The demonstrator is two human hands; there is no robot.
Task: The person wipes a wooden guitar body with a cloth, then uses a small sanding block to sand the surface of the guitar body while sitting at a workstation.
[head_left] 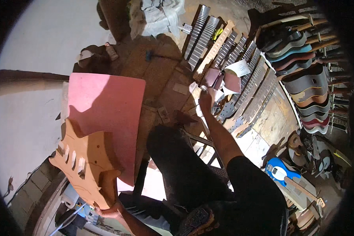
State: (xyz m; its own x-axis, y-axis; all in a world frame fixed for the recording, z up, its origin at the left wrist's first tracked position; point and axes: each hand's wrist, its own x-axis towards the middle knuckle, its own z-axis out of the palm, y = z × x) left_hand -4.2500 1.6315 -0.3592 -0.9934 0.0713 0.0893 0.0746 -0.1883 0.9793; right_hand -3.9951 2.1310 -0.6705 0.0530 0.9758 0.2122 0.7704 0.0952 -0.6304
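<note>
My left hand (111, 211) grips the lower end of an unfinished wooden electric guitar body (88, 157). The body is tilted up at the left, with several pickup slots and a cutaway carved into it. Part of it overlaps a pink board (118, 98). My right arm stretches forward to the bench, where my right hand (207, 98) closes at the near edge of a reddish-brown sheet of sandpaper (211, 76). Its fingertips are small and partly hidden. Another piece of sandpaper (232, 83), with a curled white back, lies just right of it.
Several guitar necks (200, 35) lie side by side along the bench. Guitar bodies of several colours hang on a rack (308, 92) at the right. A blue electric guitar (280, 171) rests on a case at the lower right. White cloth (155, 17) is heaped at the back.
</note>
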